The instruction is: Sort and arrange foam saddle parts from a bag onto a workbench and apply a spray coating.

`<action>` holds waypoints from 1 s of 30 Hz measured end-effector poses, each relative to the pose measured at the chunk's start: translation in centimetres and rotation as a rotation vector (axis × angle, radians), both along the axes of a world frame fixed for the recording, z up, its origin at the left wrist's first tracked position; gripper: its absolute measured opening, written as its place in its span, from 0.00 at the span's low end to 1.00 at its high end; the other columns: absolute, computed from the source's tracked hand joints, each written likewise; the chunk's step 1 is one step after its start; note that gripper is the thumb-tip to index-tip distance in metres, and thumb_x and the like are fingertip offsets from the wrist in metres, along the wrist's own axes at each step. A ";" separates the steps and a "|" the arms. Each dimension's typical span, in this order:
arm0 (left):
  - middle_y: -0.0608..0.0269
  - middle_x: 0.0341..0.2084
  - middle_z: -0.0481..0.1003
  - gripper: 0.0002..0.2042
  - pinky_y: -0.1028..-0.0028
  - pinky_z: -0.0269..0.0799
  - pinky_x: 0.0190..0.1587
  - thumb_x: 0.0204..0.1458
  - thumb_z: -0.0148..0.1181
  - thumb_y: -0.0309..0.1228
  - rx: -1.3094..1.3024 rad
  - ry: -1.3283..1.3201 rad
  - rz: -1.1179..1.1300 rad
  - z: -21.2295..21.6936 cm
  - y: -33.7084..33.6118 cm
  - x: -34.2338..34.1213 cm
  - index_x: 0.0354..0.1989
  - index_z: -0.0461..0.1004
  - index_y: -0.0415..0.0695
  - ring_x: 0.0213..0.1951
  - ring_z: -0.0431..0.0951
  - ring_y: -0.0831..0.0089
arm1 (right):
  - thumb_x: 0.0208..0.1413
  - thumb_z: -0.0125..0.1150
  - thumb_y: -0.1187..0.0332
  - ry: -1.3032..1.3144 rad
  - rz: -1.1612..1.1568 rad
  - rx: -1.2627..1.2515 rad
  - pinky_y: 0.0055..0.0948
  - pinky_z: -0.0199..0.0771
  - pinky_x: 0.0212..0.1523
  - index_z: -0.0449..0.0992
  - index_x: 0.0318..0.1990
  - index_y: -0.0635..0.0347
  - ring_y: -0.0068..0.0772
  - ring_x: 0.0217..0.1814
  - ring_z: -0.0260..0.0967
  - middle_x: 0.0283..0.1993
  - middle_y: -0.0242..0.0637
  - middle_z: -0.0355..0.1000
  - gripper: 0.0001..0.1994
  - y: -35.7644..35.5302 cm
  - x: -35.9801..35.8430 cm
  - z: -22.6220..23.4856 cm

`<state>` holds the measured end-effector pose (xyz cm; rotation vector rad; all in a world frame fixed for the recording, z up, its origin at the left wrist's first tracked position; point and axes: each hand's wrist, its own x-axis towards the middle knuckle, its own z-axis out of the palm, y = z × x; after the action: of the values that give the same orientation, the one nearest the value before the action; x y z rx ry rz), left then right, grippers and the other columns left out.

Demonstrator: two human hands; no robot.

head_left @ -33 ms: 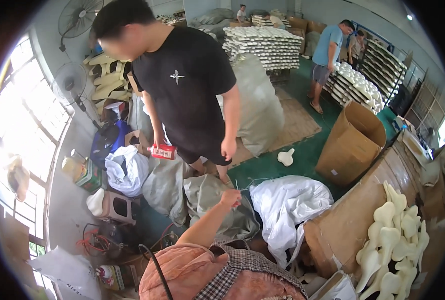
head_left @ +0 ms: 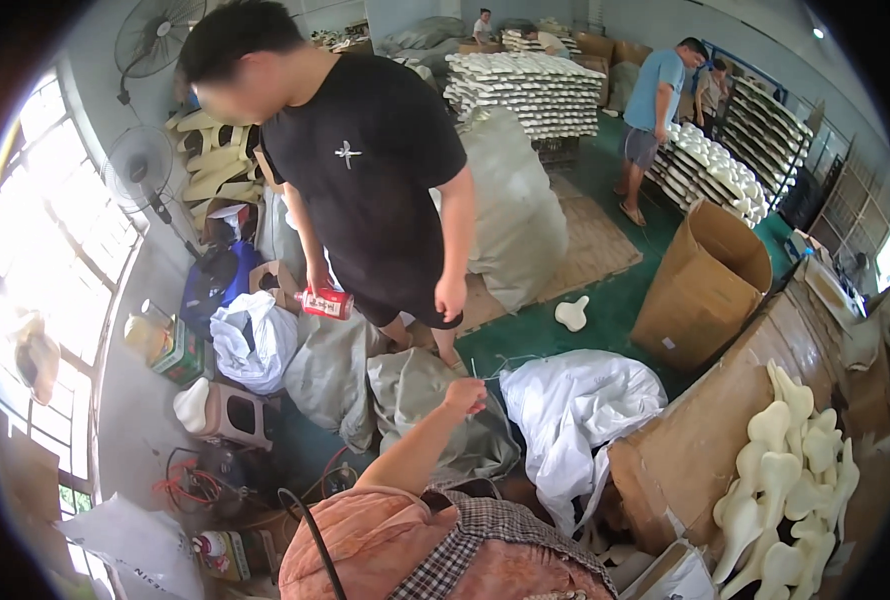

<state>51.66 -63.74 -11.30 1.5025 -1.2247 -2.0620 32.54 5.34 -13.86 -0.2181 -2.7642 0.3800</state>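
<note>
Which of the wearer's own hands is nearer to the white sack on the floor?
Left, as far as the view shows. The left hand is raised just left of the white sack, fingers pinched on a thin cord. The right hand is out of view.

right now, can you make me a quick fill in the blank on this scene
The standing person wears a ___ T-shirt. That person holds a small ___ package. The left hand is raised above a ___ sack.
Missing words: black, red, grey.
</note>
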 end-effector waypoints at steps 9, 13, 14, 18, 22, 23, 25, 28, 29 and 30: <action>0.64 0.29 0.74 0.16 0.73 0.71 0.25 0.45 0.57 0.27 -0.019 0.016 -0.142 0.7 0.9 -2.4 0.46 0.70 0.47 0.22 0.75 0.71 | 0.46 0.52 0.65 -0.446 -0.370 -0.099 0.47 0.71 0.45 0.67 0.46 0.60 0.54 0.45 0.70 0.43 0.51 0.70 0.18 -0.9 -0.2 0.5; 0.64 0.29 0.74 0.20 0.75 0.71 0.26 0.44 0.57 0.26 -0.091 0.047 -0.153 3.9 1.0 -4.2 0.50 0.69 0.46 0.23 0.75 0.72 | 0.47 0.52 0.64 0.053 -0.007 0.025 0.48 0.70 0.45 0.67 0.45 0.59 0.56 0.44 0.70 0.42 0.51 0.70 0.17 1.0 1.4 -1.8; 0.63 0.30 0.74 0.22 0.75 0.71 0.27 0.44 0.57 0.26 -0.122 0.067 -0.121 4.9 0.7 -4.2 0.52 0.67 0.45 0.23 0.75 0.73 | 0.47 0.52 0.64 0.046 0.005 0.024 0.48 0.70 0.45 0.67 0.45 0.59 0.56 0.44 0.70 0.42 0.51 0.70 0.17 0.7 1.1 -1.5; 0.61 0.32 0.75 0.27 0.75 0.71 0.28 0.45 0.57 0.25 -0.181 0.163 -0.114 11.1 0.0 -5.8 0.57 0.63 0.45 0.24 0.74 0.74 | 0.48 0.51 0.63 -0.424 -0.400 -0.028 0.49 0.70 0.44 0.67 0.44 0.59 0.56 0.43 0.70 0.41 0.50 0.71 0.16 -1.8 1.0 2.8; 0.60 0.34 0.75 0.27 0.76 0.71 0.29 0.47 0.56 0.24 -0.342 0.306 -0.097 15.7 -0.4 -6.5 0.60 0.60 0.45 0.25 0.75 0.73 | 0.48 0.52 0.64 -0.427 -0.371 -0.093 0.49 0.70 0.44 0.67 0.44 0.58 0.56 0.43 0.70 0.42 0.50 0.71 0.15 -1.0 0.5 1.7; 0.60 0.34 0.75 0.28 0.76 0.71 0.30 0.48 0.56 0.24 -0.378 0.339 -0.102 16.1 -0.4 -6.4 0.60 0.59 0.45 0.26 0.75 0.73 | 0.48 0.52 0.64 -0.428 -0.360 -0.108 0.49 0.70 0.44 0.67 0.44 0.58 0.56 0.44 0.70 0.43 0.50 0.71 0.16 -1.0 0.7 1.7; 0.61 0.32 0.75 0.28 0.77 0.71 0.28 0.47 0.56 0.25 -0.374 0.345 -0.104 15.8 -0.3 -6.1 0.60 0.60 0.45 0.25 0.75 0.74 | 0.48 0.52 0.64 -0.438 -0.318 -0.080 0.49 0.70 0.45 0.67 0.45 0.58 0.56 0.44 0.70 0.44 0.50 0.71 0.16 -1.1 0.4 1.9; 0.62 0.30 0.75 0.28 0.78 0.70 0.27 0.45 0.57 0.25 -0.319 0.293 -0.136 14.5 0.4 -6.0 0.59 0.61 0.45 0.24 0.74 0.75 | 0.47 0.52 0.65 -0.443 -0.230 0.026 0.49 0.70 0.46 0.68 0.46 0.59 0.54 0.45 0.70 0.44 0.50 0.71 0.17 -0.3 0.6 1.2; 0.62 0.30 0.75 0.28 0.78 0.70 0.27 0.45 0.57 0.25 -0.276 0.234 -0.151 13.9 0.6 -6.0 0.59 0.61 0.45 0.24 0.74 0.74 | 0.47 0.52 0.66 -0.439 -0.166 0.104 0.48 0.69 0.46 0.68 0.45 0.61 0.53 0.45 0.70 0.43 0.51 0.71 0.16 0.2 0.2 0.8; 0.62 0.30 0.75 0.28 0.78 0.70 0.27 0.45 0.57 0.25 -0.274 0.234 -0.172 13.1 0.7 -6.0 0.59 0.61 0.45 0.24 0.74 0.74 | 0.47 0.52 0.67 -0.435 -0.102 0.180 0.48 0.69 0.47 0.69 0.45 0.62 0.52 0.45 0.70 0.43 0.51 0.71 0.16 0.5 -0.3 0.2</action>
<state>45.62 -63.01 1.78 1.0357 -1.5109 -2.0045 32.27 5.89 -13.64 -0.4398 -3.1713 0.0581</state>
